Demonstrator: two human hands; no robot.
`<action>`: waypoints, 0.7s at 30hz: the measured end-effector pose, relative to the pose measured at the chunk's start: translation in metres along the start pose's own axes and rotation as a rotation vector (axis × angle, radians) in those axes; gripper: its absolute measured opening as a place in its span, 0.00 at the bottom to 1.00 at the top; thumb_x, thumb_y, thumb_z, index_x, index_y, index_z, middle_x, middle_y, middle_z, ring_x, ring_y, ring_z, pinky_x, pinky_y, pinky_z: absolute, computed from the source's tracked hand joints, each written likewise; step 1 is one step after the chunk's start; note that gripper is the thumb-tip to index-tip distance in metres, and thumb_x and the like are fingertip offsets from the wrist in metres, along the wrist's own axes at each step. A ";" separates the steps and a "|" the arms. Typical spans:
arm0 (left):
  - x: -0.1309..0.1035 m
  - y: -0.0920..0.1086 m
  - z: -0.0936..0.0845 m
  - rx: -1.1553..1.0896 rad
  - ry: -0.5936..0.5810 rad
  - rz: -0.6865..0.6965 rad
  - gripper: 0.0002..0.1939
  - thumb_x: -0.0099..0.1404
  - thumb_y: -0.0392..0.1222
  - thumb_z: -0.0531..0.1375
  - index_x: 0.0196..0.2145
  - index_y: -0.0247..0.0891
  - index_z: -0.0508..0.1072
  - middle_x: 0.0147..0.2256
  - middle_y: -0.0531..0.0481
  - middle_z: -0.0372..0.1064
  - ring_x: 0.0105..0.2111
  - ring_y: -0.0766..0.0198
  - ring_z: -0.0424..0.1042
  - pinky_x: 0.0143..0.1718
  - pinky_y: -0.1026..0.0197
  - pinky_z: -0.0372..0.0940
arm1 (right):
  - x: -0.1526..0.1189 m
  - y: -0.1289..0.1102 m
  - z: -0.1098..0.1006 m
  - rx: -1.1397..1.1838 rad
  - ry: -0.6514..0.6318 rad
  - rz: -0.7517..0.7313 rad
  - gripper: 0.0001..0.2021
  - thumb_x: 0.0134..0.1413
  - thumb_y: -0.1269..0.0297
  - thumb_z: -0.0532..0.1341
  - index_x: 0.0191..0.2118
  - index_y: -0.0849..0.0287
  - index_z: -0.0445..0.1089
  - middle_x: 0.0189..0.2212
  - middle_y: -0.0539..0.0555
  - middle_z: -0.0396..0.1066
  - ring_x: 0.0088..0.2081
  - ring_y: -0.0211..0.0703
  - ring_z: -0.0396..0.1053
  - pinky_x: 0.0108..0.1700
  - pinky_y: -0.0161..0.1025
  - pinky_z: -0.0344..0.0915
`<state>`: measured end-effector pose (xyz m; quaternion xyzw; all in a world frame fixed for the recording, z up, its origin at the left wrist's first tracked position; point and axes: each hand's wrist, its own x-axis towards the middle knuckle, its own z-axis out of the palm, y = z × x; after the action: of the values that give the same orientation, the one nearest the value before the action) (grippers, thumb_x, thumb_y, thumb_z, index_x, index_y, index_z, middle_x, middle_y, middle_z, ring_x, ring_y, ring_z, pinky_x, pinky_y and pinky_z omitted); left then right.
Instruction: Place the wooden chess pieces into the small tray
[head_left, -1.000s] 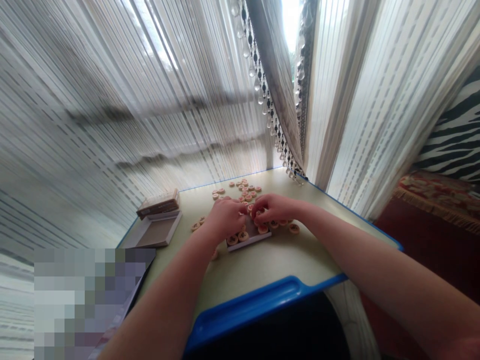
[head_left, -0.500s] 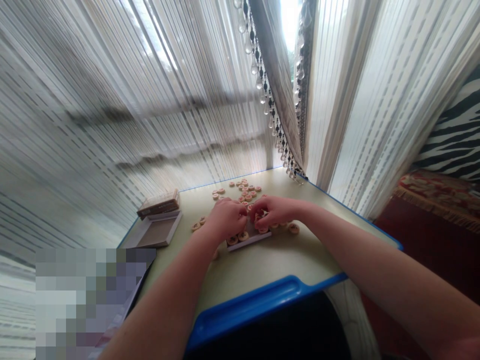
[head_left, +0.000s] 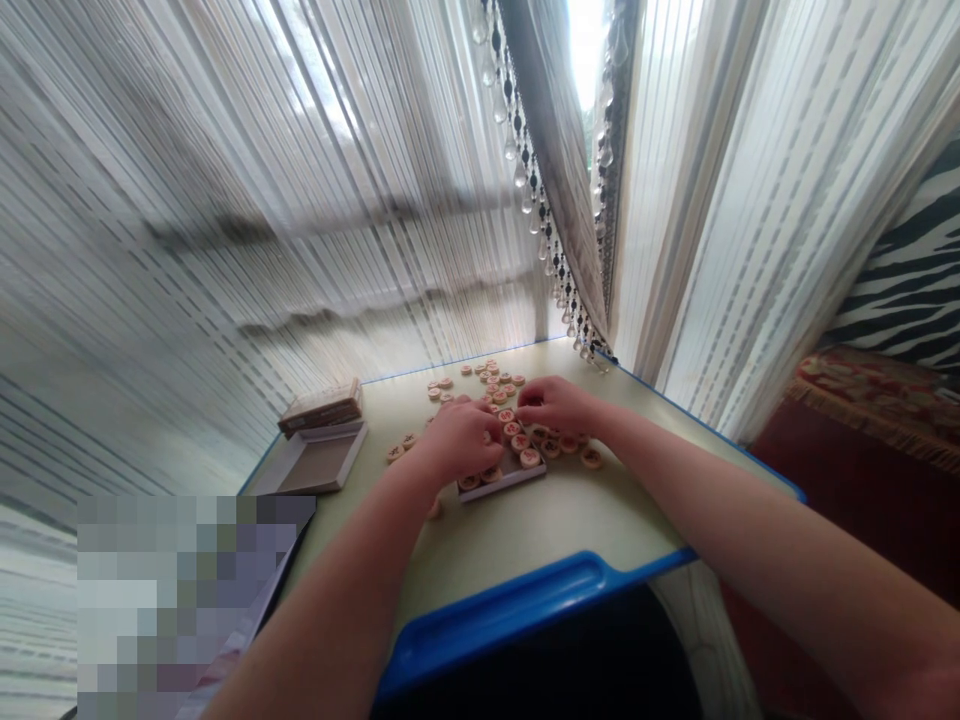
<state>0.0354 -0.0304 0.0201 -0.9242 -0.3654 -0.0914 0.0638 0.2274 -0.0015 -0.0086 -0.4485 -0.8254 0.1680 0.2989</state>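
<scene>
Round wooden xiangqi pieces with red or dark characters surround both hands. My left hand (head_left: 466, 437) is bent over the left part of a shallow box tray (head_left: 504, 487), its fingers closed around a xiangqi piece (head_left: 488, 437) that shows at the fingertips. Inside the tray, red-marked pieces (head_left: 521, 441) stand in a row along the right side, and dark-marked ones (head_left: 490, 475) sit at the near left. My right hand (head_left: 556, 405) is just beyond the tray's right side, fingers curled together over loose pieces; what they grip is hidden.
More loose pieces (head_left: 492, 378) lie at the table's far side, and some (head_left: 592, 457) to the right. An empty box lid (head_left: 319, 462) and a closed box (head_left: 322, 403) stand at the left. The table has a blue edge (head_left: 495, 625). Curtains (head_left: 420, 240) hang behind.
My right hand has moved up and away from the tray's row, uncovering the red-marked pieces. My left hand has shifted slightly right and down over the tray.
</scene>
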 end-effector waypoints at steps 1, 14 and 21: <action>0.000 0.000 0.000 0.003 -0.007 -0.002 0.08 0.51 0.37 0.56 0.25 0.42 0.76 0.31 0.51 0.70 0.34 0.61 0.65 0.41 0.59 0.59 | 0.000 0.000 0.000 -0.008 0.017 -0.008 0.11 0.45 0.60 0.57 0.23 0.63 0.69 0.18 0.47 0.62 0.23 0.34 0.58 0.25 0.32 0.52; 0.000 0.000 0.000 0.011 0.049 -0.058 0.10 0.53 0.38 0.54 0.28 0.41 0.76 0.31 0.51 0.71 0.34 0.61 0.65 0.42 0.58 0.59 | 0.005 0.012 -0.002 -0.261 0.152 0.030 0.12 0.48 0.60 0.55 0.24 0.62 0.71 0.21 0.50 0.64 0.26 0.36 0.59 0.30 0.34 0.56; 0.000 -0.002 -0.002 0.063 0.100 -0.122 0.10 0.55 0.39 0.53 0.27 0.41 0.76 0.32 0.49 0.72 0.35 0.59 0.66 0.42 0.55 0.59 | 0.009 0.033 0.003 -0.437 0.083 0.268 0.21 0.50 0.51 0.54 0.46 0.56 0.69 0.47 0.59 0.64 0.50 0.52 0.58 0.51 0.43 0.53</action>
<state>0.0342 -0.0295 0.0216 -0.8919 -0.4203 -0.1295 0.1053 0.2427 0.0238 -0.0255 -0.6145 -0.7622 0.0051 0.2035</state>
